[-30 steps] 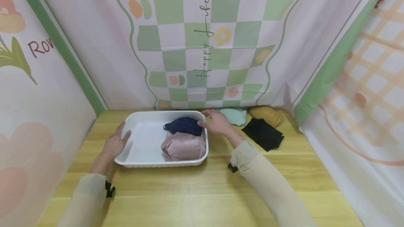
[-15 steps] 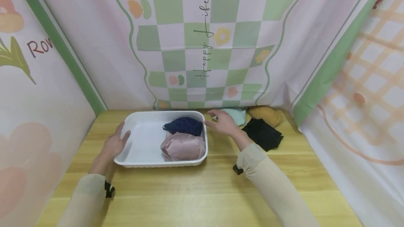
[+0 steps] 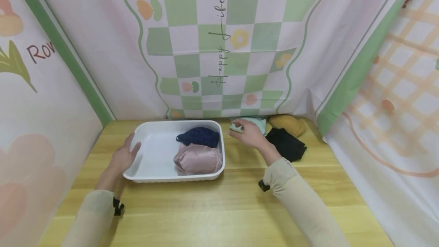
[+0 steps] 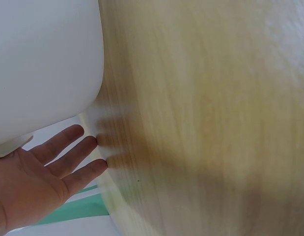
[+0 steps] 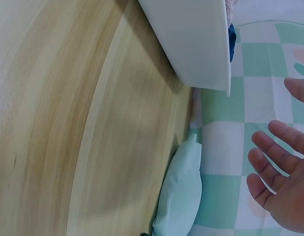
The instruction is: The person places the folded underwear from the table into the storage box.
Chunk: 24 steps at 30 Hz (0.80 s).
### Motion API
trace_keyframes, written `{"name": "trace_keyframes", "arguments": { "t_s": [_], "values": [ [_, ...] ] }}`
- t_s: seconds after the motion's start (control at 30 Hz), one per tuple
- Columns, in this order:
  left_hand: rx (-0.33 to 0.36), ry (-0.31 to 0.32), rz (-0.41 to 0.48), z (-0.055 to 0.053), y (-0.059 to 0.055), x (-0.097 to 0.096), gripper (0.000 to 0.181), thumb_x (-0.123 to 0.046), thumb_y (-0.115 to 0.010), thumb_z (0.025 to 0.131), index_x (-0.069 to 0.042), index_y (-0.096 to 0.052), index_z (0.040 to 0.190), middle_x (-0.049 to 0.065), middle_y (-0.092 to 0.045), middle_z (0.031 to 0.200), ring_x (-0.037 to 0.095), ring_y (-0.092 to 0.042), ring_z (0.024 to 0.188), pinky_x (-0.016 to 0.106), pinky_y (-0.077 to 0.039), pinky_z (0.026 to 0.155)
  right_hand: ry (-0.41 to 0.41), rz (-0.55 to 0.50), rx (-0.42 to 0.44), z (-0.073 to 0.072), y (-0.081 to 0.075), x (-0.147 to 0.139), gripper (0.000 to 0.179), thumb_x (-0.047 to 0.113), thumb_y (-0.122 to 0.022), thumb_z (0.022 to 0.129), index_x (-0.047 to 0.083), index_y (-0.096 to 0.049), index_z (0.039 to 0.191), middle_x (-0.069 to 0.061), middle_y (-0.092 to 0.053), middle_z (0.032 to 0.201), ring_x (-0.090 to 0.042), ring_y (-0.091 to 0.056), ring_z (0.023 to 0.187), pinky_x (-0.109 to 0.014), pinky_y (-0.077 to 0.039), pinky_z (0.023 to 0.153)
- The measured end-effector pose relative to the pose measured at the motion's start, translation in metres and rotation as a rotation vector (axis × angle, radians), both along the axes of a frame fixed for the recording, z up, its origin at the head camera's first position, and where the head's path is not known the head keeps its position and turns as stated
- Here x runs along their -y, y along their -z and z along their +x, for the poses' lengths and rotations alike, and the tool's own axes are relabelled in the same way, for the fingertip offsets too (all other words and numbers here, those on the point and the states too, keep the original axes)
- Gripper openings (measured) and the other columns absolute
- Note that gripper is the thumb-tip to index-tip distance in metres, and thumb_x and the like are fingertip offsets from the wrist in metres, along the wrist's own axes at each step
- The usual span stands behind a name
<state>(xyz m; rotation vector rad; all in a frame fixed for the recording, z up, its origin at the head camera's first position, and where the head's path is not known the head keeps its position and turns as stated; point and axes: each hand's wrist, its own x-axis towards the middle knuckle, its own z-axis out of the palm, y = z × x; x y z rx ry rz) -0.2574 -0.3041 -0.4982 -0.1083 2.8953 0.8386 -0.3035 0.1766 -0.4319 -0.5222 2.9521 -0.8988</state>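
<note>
My left hand (image 3: 121, 157) rests at the left rim of the white tray (image 3: 151, 178), its thumb over the edge. In the left wrist view, the fingers (image 4: 75, 156) stretch out straight beside the tray's outer wall. A navy folded bra (image 3: 199, 137) and a pink satin folded bra (image 3: 199, 159) lie in the tray's right half. My right hand (image 3: 249, 133) hovers right of the tray, in front of a mint-green folded bra (image 3: 260, 123). In the right wrist view its fingers are spread and loosely bent, holding nothing, above the mint-green bra (image 5: 180, 189).
A mustard folded garment (image 3: 288, 125) and a black folded cloth garment (image 3: 287, 144) lie at the back right of the wooden table (image 3: 205, 209). Behind the table hangs a checked curtain (image 3: 212, 64), with more printed curtains along both sides.
My right hand has left the tray's right rim and moved right to the mint-green bra. My left hand stays at the tray's left rim, and the tray's contents have not moved.
</note>
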Motion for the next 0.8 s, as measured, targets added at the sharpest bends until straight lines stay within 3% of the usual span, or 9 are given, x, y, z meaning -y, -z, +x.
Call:
{"name": "trace_keyframes", "arguments": {
  "t_s": [0.8],
  "values": [
    [0.029,-0.01,0.011,0.001,-0.003,-0.002,0.079,-0.062,-0.015,0.104,-0.013,0.008,0.161,0.038,-0.018,0.158,0.063,-0.026,0.138,0.072,-0.026,0.114,0.05,-0.016,0.006,0.008,-0.001,-0.026,0.064,0.056,-0.057,0.096,0.016,-0.051,0.145,-0.016,-0.061,0.136,-0.038,-0.058,0.12,-0.053,-0.051,0.098]
  ]
}}
